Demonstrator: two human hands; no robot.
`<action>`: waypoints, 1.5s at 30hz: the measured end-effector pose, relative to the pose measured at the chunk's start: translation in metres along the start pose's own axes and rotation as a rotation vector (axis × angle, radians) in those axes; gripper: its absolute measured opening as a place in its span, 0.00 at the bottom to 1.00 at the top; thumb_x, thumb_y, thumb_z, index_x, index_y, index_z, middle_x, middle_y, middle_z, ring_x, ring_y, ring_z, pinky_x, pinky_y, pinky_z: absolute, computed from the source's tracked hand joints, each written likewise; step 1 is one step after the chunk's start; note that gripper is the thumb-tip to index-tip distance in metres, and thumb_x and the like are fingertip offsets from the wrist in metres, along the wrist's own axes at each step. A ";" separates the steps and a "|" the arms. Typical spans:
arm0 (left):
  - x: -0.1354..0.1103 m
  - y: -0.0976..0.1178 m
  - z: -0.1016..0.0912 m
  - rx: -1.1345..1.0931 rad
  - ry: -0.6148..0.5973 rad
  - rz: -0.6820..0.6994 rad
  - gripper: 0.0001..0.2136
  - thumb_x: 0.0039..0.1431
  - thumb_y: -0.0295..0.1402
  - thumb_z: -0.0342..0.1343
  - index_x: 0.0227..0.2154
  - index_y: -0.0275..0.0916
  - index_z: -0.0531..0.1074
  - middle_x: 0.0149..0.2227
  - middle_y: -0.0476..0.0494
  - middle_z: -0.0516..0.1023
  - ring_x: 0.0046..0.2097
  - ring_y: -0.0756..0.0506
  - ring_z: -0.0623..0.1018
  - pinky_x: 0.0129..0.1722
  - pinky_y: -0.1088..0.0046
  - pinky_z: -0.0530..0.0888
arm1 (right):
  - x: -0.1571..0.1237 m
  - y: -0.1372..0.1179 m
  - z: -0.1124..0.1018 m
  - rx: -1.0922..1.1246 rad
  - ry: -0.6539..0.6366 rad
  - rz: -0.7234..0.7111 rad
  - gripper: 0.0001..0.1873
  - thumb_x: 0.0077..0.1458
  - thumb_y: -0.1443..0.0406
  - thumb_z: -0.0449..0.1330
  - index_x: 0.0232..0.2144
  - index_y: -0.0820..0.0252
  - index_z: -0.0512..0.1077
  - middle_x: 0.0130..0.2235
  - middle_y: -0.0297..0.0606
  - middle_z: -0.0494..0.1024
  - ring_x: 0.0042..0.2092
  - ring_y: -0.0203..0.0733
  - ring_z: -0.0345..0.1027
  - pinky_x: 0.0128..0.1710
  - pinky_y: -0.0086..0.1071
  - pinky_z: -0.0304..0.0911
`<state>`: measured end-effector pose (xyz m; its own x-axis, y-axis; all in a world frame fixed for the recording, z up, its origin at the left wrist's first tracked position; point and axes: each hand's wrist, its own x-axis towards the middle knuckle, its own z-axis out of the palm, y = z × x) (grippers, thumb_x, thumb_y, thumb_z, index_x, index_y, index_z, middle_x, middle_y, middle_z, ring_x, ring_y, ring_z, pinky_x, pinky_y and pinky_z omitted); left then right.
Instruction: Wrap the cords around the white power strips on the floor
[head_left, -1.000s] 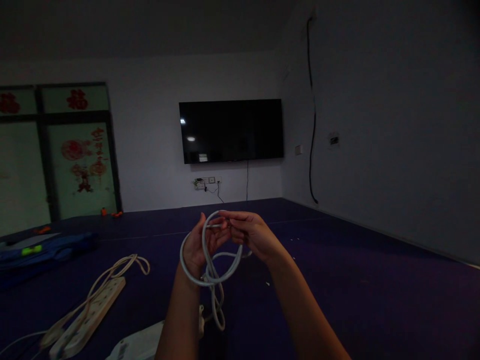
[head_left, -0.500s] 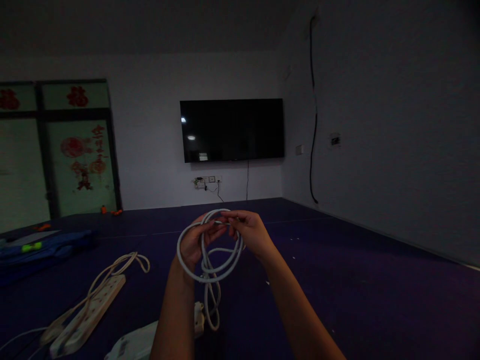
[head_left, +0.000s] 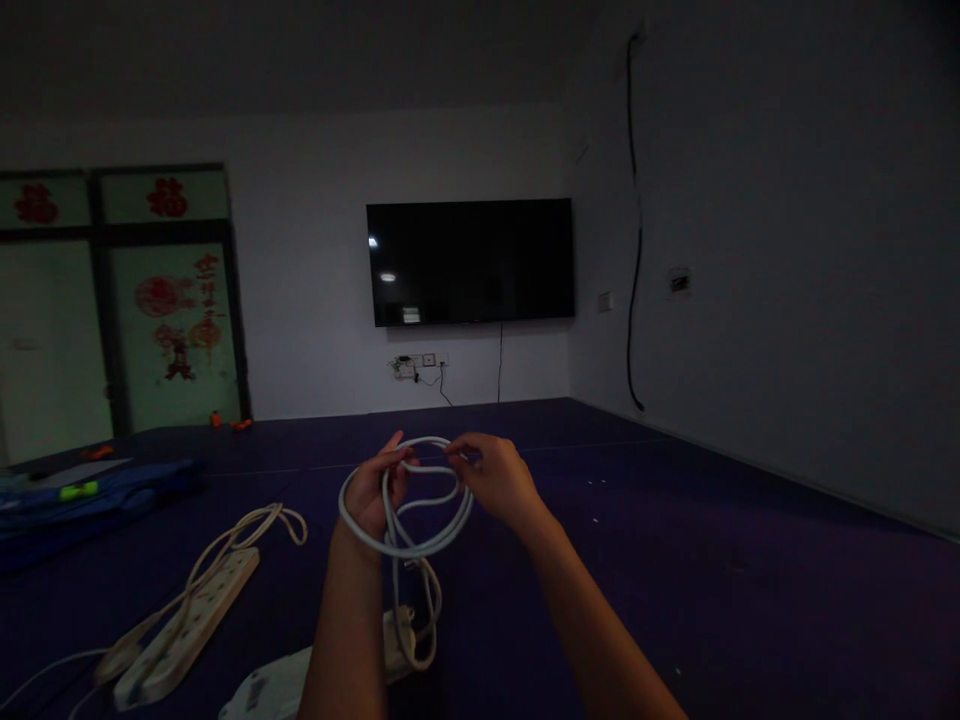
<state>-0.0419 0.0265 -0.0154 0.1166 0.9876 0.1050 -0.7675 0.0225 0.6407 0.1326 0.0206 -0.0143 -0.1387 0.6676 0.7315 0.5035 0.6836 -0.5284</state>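
A white cable (head_left: 431, 548) hangs in loose loops between my two hands, above the dark blue surface. My left hand (head_left: 379, 490) is closed round the coil at its left side, thumb over the strands. At the coil's upper right, my right hand (head_left: 491, 475) pinches a strand between thumb and fingertips. Below the coil, more of the cable trails down by a white plug-like block (head_left: 397, 640). A white device (head_left: 270, 688) lies by my left forearm, which partly covers it.
A white power strip (head_left: 191, 625) with its cord lies at the left. Behind it are blue cloth (head_left: 142, 495) and a bright green item (head_left: 79, 491). A television (head_left: 472, 262) hangs on the far wall; a black cable (head_left: 634, 300) runs down the right wall.
My hands have moved slightly apart, and the loops now sit lower and further left. My right hand has drawn away from my left fingers. The view has shifted a little.
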 end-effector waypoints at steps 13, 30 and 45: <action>0.004 -0.011 0.012 0.010 0.067 0.099 0.13 0.57 0.15 0.46 0.43 0.28 0.69 0.28 0.40 0.78 0.29 0.49 0.80 0.26 0.83 0.77 | 0.004 0.023 0.008 0.295 -0.250 -0.022 0.34 0.61 0.50 0.37 0.28 0.61 0.78 0.33 0.41 0.77 0.38 0.43 0.69 0.42 0.35 0.61; 0.018 -0.017 -0.022 0.607 -0.071 0.146 0.15 0.39 0.31 0.66 0.34 0.37 0.75 0.30 0.43 0.80 0.34 0.42 0.79 0.38 0.68 0.71 | 0.001 -0.005 0.006 0.592 0.175 -0.203 0.19 0.56 0.53 0.52 0.23 0.58 0.71 0.52 0.43 0.70 0.52 0.44 0.62 0.52 0.39 0.55; -0.001 -0.003 -0.042 0.787 -0.218 0.060 0.17 0.36 0.26 0.68 0.35 0.36 0.76 0.34 0.39 0.80 0.34 0.45 0.78 0.36 0.71 0.72 | 0.007 0.004 -0.002 0.908 0.340 0.086 0.23 0.47 0.45 0.57 0.23 0.60 0.67 0.30 0.40 0.77 0.26 0.38 0.69 0.29 0.32 0.64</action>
<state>-0.0660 0.0322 -0.0493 0.2715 0.9294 0.2498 -0.1184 -0.2254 0.9671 0.1354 0.0277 -0.0108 0.1930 0.7028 0.6847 -0.3688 0.6986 -0.6131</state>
